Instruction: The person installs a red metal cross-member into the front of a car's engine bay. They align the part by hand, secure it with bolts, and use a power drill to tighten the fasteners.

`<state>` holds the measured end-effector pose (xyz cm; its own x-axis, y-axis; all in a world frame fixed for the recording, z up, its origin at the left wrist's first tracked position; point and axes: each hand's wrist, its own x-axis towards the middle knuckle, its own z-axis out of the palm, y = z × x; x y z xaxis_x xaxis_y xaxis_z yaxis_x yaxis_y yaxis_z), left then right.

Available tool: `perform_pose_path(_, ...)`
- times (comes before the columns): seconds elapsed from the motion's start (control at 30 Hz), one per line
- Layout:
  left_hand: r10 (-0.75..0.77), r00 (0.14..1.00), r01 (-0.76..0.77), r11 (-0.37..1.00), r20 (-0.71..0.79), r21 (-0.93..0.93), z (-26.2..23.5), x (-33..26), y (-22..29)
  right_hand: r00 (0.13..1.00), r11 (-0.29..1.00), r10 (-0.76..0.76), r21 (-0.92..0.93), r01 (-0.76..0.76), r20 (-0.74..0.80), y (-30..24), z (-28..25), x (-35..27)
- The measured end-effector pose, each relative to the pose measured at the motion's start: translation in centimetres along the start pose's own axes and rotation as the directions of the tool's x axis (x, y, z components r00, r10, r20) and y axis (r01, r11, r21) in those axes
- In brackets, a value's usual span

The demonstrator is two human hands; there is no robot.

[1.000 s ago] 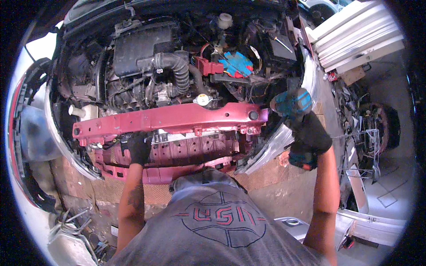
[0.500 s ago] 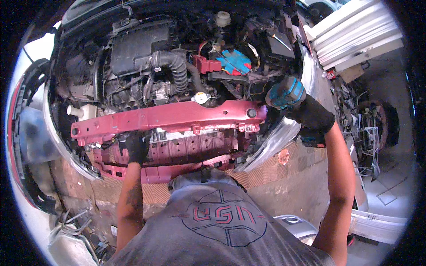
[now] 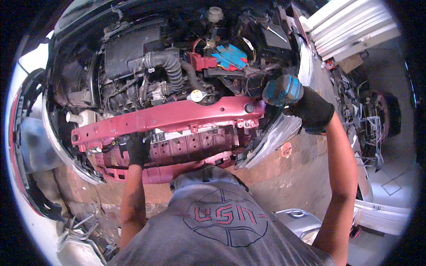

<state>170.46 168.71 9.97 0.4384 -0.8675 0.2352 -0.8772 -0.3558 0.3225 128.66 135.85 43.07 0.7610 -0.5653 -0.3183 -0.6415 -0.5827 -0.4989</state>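
My right hand (image 3: pixel 313 108), in a black glove, is closed round the grip of a blue and black cordless drill (image 3: pixel 284 91). The drill's body is held just off the right end of a red metal crossmember (image 3: pixel 173 116). At the crossmember's lower edge, left of its middle, is my left hand (image 3: pixel 138 150), also gloved in black. Its fingers reach up under the bar and are mostly hidden there. Below that hand runs the red lower front panel (image 3: pixel 191 146). A round radiator cap (image 3: pixel 196 95) sits just behind the bar.
In the open engine bay are a black air-filter box (image 3: pixel 131 46), a ribbed hose (image 3: pixel 175 73), a red fuse cover (image 3: pixel 202 61), blue and red gloves (image 3: pixel 230 57) and a screwdriver (image 3: pixel 276 33). Loose parts lie along the right, beside a white corrugated panel (image 3: pixel 353 29).
The view has shifted slightly. My right hand and the drill have turned a little and stay beside the bar's right end. My left hand remains under the bar.
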Motion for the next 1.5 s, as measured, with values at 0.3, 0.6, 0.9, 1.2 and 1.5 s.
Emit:
perform_pose_path(0.3,0.252,0.964,-0.233,0.954,0.083,-0.191,-5.4,0.6,17.7,0.991,0.991,-0.132,0.001,0.132,0.037,3.8,-1.4,0.7)
perform_pose_path(0.6,0.233,0.967,-0.236,0.972,0.101,0.012,-0.7,8.7,31.4,0.802,0.822,-0.564,0.22,0.525,0.193,9.1,-0.1,6.6)
perform_pose_path(0.9,0.113,0.981,-0.129,0.987,0.157,0.097,-0.2,9.0,32.6,0.565,0.551,-0.824,-0.171,0.817,0.045,8.1,-3.8,5.0)
perform_pose_path(1.2,0.059,0.993,-0.061,0.998,0.107,0.018,0.4,9.6,33.1,0.77,0.74,-0.635,-0.341,0.58,-0.066,11.6,-9.9,6.5)
perform_pose_path(1.5,0.021,0.994,-0.027,0.998,0.103,0.055,-0.8,9.4,33.0,0.86,0.588,-0.403,-0.809,-0.019,-0.313,20.9,-14.5,15.8)
